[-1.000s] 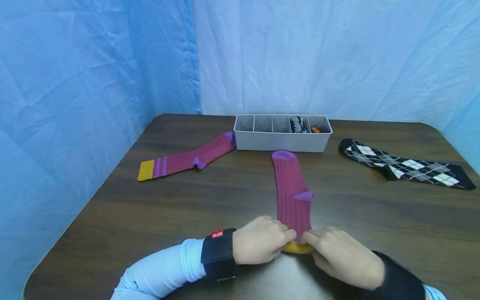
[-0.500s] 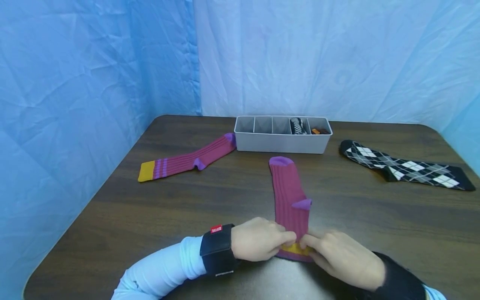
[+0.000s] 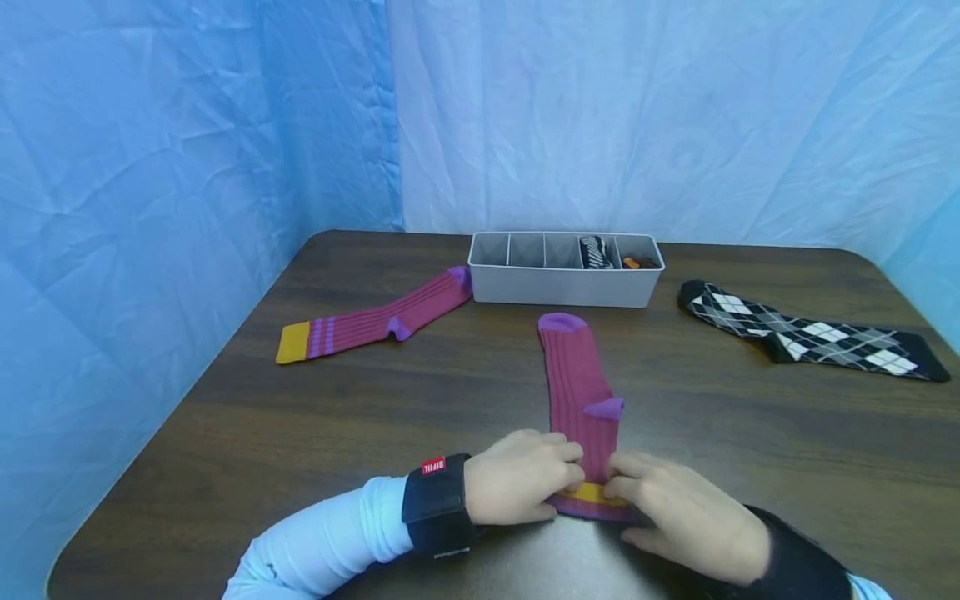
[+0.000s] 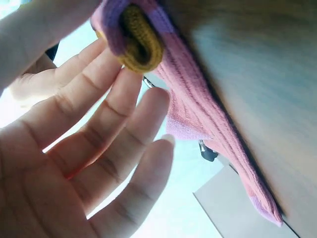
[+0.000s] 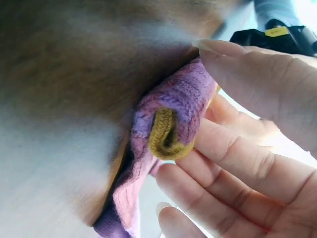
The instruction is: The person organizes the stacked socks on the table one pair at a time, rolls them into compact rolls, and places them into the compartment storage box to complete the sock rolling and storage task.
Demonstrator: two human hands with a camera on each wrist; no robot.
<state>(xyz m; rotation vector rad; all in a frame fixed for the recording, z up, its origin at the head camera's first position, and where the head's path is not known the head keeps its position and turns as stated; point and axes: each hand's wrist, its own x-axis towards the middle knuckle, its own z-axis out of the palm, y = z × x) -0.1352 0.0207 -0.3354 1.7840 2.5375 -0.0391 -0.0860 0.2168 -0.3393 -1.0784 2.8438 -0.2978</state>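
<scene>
A ribbed magenta sock [image 3: 577,375] lies lengthwise in front of me, its purple toe toward the back and its cuff end rolled over. The left hand [image 3: 525,479] holds the left end of the roll, fingers over the top and thumb at the near edge. Opposite it, the right hand [image 3: 686,517] holds the right end the same way. In the left wrist view the yellow cuff [image 4: 143,52] shows as a coil inside purple knit, with the index fingertip against it. The right wrist view shows the roll [image 5: 190,94] between thumb and index finger.
A matching magenta sock [image 3: 360,325] with a yellow cuff lies at the left. Behind stands a grey divided box [image 3: 558,287], holding a striped black-and-white item [image 3: 595,252] and a brown-orange item [image 3: 637,262]. An argyle sock [image 3: 817,333] lies at the right.
The cuff has been folded over toward the toe, so magenta knit now forms the near edge. The sock has slid slightly toward me. Both thumbs have moved back to the near edge.
</scene>
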